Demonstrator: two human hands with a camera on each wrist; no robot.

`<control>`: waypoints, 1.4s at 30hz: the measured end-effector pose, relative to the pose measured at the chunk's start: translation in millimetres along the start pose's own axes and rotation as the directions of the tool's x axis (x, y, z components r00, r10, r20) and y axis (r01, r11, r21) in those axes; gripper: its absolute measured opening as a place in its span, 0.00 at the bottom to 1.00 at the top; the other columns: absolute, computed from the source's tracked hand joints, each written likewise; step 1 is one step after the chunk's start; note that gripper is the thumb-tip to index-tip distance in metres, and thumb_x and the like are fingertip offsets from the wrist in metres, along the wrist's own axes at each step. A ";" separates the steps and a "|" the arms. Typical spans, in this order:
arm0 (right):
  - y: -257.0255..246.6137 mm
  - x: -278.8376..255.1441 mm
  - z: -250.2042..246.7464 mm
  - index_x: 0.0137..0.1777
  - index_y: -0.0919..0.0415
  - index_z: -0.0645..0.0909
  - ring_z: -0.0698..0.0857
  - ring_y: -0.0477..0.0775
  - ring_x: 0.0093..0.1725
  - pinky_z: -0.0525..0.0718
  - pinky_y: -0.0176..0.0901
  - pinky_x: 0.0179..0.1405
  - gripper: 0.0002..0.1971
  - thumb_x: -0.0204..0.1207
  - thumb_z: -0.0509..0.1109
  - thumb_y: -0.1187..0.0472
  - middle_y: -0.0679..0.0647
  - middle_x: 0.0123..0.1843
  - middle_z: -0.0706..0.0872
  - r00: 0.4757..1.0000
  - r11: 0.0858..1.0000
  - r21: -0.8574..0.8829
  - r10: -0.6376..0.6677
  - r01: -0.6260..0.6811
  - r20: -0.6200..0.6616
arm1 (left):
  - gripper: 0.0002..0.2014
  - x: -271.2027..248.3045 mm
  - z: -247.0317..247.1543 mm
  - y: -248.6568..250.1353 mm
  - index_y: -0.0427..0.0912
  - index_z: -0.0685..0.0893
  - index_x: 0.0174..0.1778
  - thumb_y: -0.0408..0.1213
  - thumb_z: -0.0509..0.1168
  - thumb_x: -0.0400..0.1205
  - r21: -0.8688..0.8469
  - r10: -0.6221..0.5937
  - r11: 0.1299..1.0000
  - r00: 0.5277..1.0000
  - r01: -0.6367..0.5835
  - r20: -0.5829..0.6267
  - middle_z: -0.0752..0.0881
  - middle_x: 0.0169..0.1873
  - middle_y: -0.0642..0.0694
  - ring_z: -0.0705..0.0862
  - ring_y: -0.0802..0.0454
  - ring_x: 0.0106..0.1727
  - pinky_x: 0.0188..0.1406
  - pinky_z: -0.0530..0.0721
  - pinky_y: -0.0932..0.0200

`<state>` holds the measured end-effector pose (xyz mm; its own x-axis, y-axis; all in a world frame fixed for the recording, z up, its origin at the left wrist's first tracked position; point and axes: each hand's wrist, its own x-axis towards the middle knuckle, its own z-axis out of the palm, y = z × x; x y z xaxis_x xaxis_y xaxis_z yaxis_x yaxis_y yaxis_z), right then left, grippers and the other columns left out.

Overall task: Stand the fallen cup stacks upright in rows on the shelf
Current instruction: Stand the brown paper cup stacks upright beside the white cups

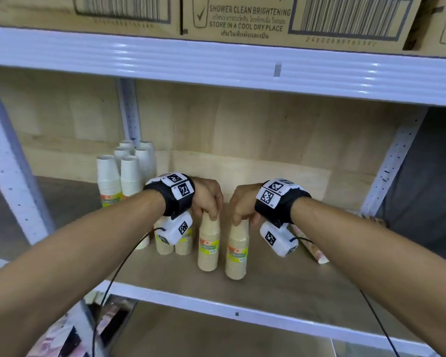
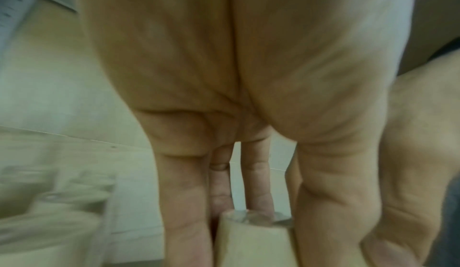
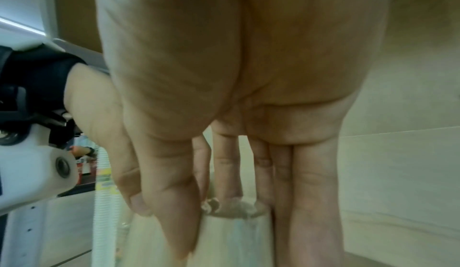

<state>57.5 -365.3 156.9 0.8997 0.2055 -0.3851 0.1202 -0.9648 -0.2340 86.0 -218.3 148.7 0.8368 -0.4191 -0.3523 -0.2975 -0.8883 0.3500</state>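
Head view gives me both hands down on the wooden shelf [image 1: 281, 284], each grasping the top of an upright tan cup stack. My left hand [image 1: 206, 199] pinches the left tan stack [image 1: 208, 243] from above; on the left wrist camera its fingers [image 2: 184, 202] and thumb close around the narrow top of that stack [image 2: 251, 239]. My right hand [image 1: 242, 204] grips the right tan stack [image 1: 237, 251] the same way, and the right wrist camera shows the fingers [image 3: 308, 192] wrapped about its top [image 3: 234, 237]. The two stacks stand just beside each other, between my wrists. Outward of my left hand stand more tan stacks [image 1: 183, 243] and, behind them, white cup stacks [image 1: 129, 173]. Outward of my right wrist a printed stack [image 1: 310, 244] lies on its side.
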 end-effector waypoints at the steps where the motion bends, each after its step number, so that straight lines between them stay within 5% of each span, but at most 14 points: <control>1: -4.0 -3.5 0.9 0.49 0.68 0.86 0.90 0.55 0.31 0.90 0.43 0.33 0.09 0.71 0.77 0.64 0.60 0.39 0.88 1.000 0.999 0.029 -0.014 0.013 0.007 | 0.13 -0.6 -2.4 -3.8 0.38 0.88 0.53 0.30 0.75 0.73 0.013 -0.009 1.000 1.000 0.009 -0.002 0.86 0.41 0.43 0.87 0.47 0.42 0.49 0.90 0.50; 5: -45.6 4.4 14.7 0.42 0.65 0.84 0.85 0.52 0.28 0.86 0.38 0.28 0.05 0.70 0.78 0.66 0.56 0.33 0.83 0.989 0.989 0.050 -0.139 0.136 0.057 | 0.14 -37.2 0.4 -38.3 0.38 0.88 0.54 0.31 0.76 0.72 -0.005 -0.096 0.995 0.994 0.096 -0.047 0.87 0.41 0.44 0.87 0.47 0.43 0.49 0.89 0.50; 9: -69.1 16.6 19.2 0.45 0.68 0.86 0.86 0.59 0.30 0.89 0.50 0.40 0.08 0.68 0.78 0.66 0.59 0.32 0.82 0.968 0.969 0.082 -0.239 0.233 0.072 | 0.13 -57.2 -0.8 -55.7 0.42 0.88 0.52 0.33 0.77 0.71 0.039 -0.143 0.989 0.989 0.145 -0.047 0.90 0.46 0.42 0.88 0.48 0.38 0.48 0.91 0.48; 13: -94.7 20.3 25.8 0.38 0.63 0.85 0.84 0.54 0.28 0.88 0.44 0.33 0.04 0.68 0.79 0.66 0.56 0.30 0.81 0.953 0.951 0.071 -0.304 0.302 0.013 | 0.11 -72.0 0.4 -75.8 0.43 0.88 0.49 0.31 0.77 0.72 0.032 -0.179 0.983 0.979 0.183 -0.099 0.87 0.40 0.50 0.86 0.50 0.43 0.40 0.85 0.60; 19: -109.3 28.2 31.0 0.42 0.64 0.87 0.85 0.54 0.29 0.90 0.51 0.40 0.08 0.66 0.81 0.62 0.55 0.33 0.84 0.947 0.948 -0.001 -0.319 0.319 -0.041 | 0.17 -80.2 5.1 -90.8 0.45 0.90 0.56 0.34 0.77 0.70 0.057 -0.174 0.981 0.973 0.184 -0.152 0.91 0.44 0.48 0.89 0.48 0.49 0.52 0.89 0.54; 23: -111.5 29.8 32.5 0.46 0.65 0.88 0.85 0.54 0.29 0.89 0.48 0.39 0.10 0.67 0.81 0.62 0.56 0.36 0.86 0.948 0.950 -0.024 -0.311 0.310 -0.063 | 0.17 -79.0 8.7 -94.6 0.44 0.89 0.58 0.33 0.76 0.73 0.042 -0.159 0.985 0.974 0.167 -0.160 0.90 0.48 0.47 0.86 0.53 0.45 0.45 0.85 0.59; 27: -110.3 31.3 33.5 0.39 0.58 0.86 0.85 0.52 0.32 0.90 0.50 0.43 0.07 0.67 0.81 0.59 0.54 0.37 0.87 0.942 0.945 -0.064 -0.326 0.322 -0.081 | 0.15 -78.3 8.7 -96.4 0.44 0.89 0.57 0.33 0.75 0.74 0.038 -0.156 0.986 0.973 0.165 -0.171 0.89 0.47 0.48 0.85 0.53 0.45 0.38 0.82 0.64; 31: -109.1 31.7 30.8 0.38 0.57 0.86 0.84 0.49 0.30 0.87 0.45 0.39 0.08 0.66 0.82 0.57 0.51 0.33 0.86 0.939 0.944 -0.063 -0.328 0.323 -0.100 | 0.15 -77.6 5.6 -96.7 0.45 0.89 0.57 0.33 0.76 0.74 0.033 -0.150 0.987 0.973 0.158 -0.176 0.90 0.51 0.47 0.87 0.50 0.49 0.47 0.86 0.58; 37: -108.5 29.1 22.0 0.48 0.62 0.88 0.85 0.51 0.34 0.89 0.51 0.49 0.14 0.65 0.82 0.56 0.51 0.34 0.86 0.942 0.948 -0.054 -0.317 0.313 -0.107 | 0.16 -75.9 -10.5 -91.5 0.46 0.90 0.51 0.29 0.74 0.68 -0.028 -0.187 0.982 0.965 0.185 -0.185 0.91 0.48 0.44 0.86 0.53 0.42 0.42 0.87 0.59; 42: -92.1 22.0 6.7 0.52 0.61 0.86 0.84 0.53 0.37 0.83 0.42 0.41 0.17 0.68 0.82 0.53 0.50 0.32 0.83 0.947 0.963 -0.081 -0.268 0.257 -0.175 | 0.15 -68.4 -34.6 -73.9 0.43 0.88 0.56 0.28 0.73 0.74 -0.016 -0.148 0.989 0.961 0.148 -0.232 0.89 0.41 0.46 0.84 0.55 0.31 0.29 0.82 0.65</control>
<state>63.4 -270.8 164.0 0.8935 0.4246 -0.1464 0.3814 -0.8894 -0.2520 66.6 -117.5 177.0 0.9552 -0.2281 -0.1886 -0.1631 -0.9374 0.3076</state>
